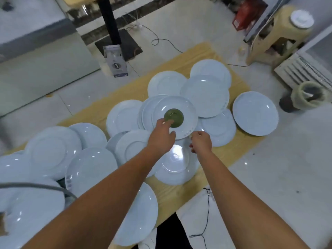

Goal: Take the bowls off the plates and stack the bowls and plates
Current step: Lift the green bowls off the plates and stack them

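- Barely begun: white plates (255,113) scattered, mostly unstacked.
- My left hand (161,136), fingers loose, touches green bowl (176,120) on its plate (188,110).
- My right hand (202,141) curled at rim; grip unclear.

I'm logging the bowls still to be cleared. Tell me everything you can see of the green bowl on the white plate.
The green bowl is small, round and olive, with a glossy, ceramic-like look. It sits in the middle of a white plate. The left hand touches its near edge with the fingertips, and nothing else touches it. Whether it stands upright or upside down is unclear.
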